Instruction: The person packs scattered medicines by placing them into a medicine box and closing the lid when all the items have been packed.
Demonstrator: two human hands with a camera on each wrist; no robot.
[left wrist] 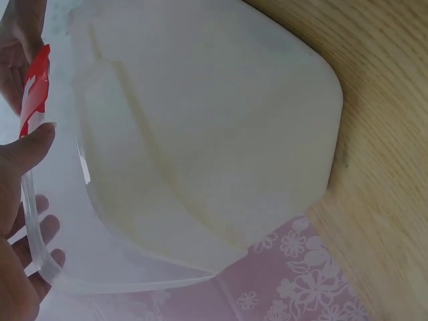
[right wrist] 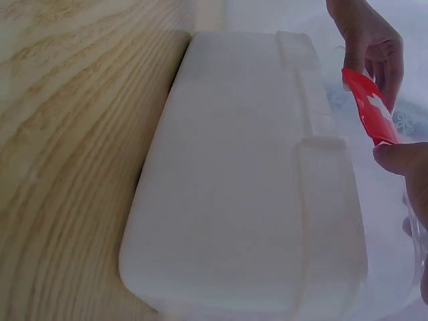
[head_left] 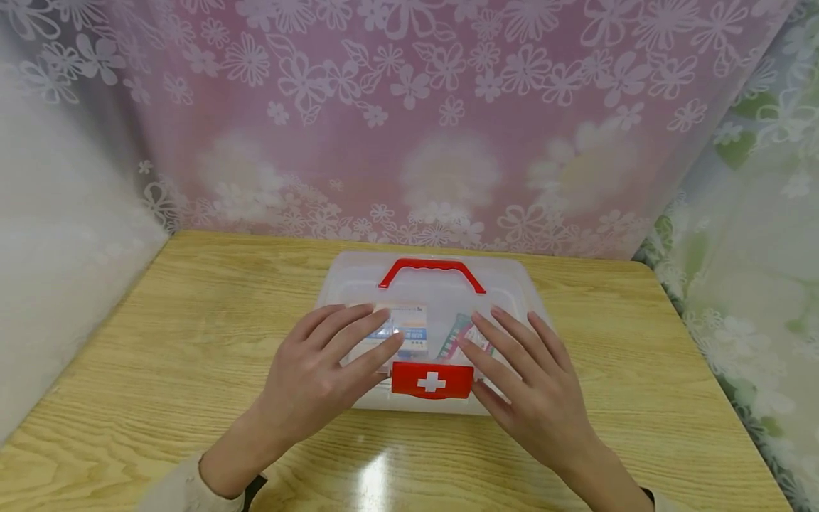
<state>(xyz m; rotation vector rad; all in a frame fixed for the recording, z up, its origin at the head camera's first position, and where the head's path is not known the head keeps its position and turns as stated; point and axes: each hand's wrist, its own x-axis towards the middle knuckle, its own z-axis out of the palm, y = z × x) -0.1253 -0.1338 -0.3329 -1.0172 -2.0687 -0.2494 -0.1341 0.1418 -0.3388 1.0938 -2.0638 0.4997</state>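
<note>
A first-aid box with a white base [right wrist: 227, 174] stands on the table, its clear lid [head_left: 505, 274] tilted up at the front in both wrist views. The lid carries a red handle [head_left: 431, 264] and a red latch [head_left: 432, 380] with a white cross. My left hand [head_left: 326, 363] grips the lid's front edge left of the latch, thumb at the near side and fingers spread over the top. On the other side my right hand [head_left: 534, 384] holds the same edge likewise. Through the lid show a white-and-blue medicine box [head_left: 412, 331] and a green-and-pink packet [head_left: 457, 334].
The wood-grain table [head_left: 192, 320] extends to both sides of the box. Behind it hangs a pink flowered curtain [head_left: 409, 142], with a pale flowered cloth [head_left: 761, 249] at the right and a white one [head_left: 64, 213] at the left.
</note>
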